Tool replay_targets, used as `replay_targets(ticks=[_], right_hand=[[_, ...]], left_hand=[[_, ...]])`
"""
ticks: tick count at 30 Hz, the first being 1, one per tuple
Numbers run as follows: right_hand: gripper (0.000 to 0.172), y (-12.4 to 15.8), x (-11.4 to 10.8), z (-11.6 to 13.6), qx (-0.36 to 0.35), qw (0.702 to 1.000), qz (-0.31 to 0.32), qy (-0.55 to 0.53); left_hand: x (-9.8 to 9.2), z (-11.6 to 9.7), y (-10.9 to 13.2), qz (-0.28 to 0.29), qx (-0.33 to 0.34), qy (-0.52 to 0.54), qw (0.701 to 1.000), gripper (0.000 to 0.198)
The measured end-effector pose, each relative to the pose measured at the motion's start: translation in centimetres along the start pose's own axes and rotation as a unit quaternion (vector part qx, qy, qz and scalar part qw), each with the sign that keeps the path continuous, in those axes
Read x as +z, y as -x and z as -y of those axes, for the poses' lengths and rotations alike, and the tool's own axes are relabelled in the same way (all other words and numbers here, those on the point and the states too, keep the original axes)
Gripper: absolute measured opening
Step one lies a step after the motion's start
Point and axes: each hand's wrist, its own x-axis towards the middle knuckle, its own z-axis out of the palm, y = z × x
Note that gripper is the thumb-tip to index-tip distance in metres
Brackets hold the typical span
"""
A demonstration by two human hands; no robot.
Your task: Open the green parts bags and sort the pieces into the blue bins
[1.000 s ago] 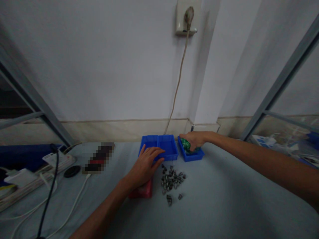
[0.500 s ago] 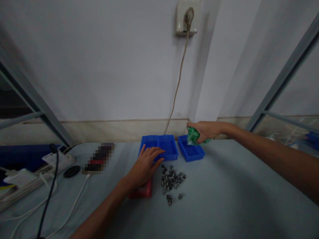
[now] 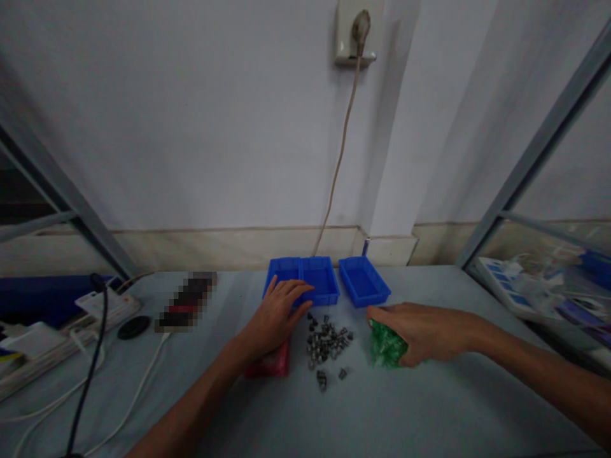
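Observation:
My left hand (image 3: 275, 315) rests with its fingers spread, partly over a red object (image 3: 274, 362) and over the front of the left blue tray (image 3: 281, 264). Close to its fingertips is a middle blue tray (image 3: 321, 280), joined side by side with the left one. My right hand (image 3: 410, 331) grips a crumpled green plastic bag (image 3: 386, 346) just above or on the table, right of a pile of small metal parts (image 3: 327, 342). Behind that hand stands a third blue tray (image 3: 364, 282), slightly turned and apart from the others.
On the left of the table (image 3: 405, 420) lie a pixelated phone-like object (image 3: 186, 302), a round black disc (image 3: 133, 327), a power strip (image 3: 114, 315) and cables. Grey metal bars rise at both sides. A wall socket (image 3: 351, 54) holds a plug with a hanging cord.
My right hand has moved from above the right blue tray toward the front and right, carrying the green bag. My left hand has stayed in place.

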Motion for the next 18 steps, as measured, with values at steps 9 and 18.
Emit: replay_targets(ticks=[9,18], right_hand=[[0.092,0.3,4.2,-1.2,-0.022,0.996,-0.081,-0.01],[0.102,0.3,7.2,0.0,-0.002,0.982,-0.187,0.018]], left_hand=[[0.3,0.3,0.1,0.007,-0.006,0.006,1.0,0.032],[0.4,0.4,0.0,0.003,-0.003,0.006,1.0,0.034]])
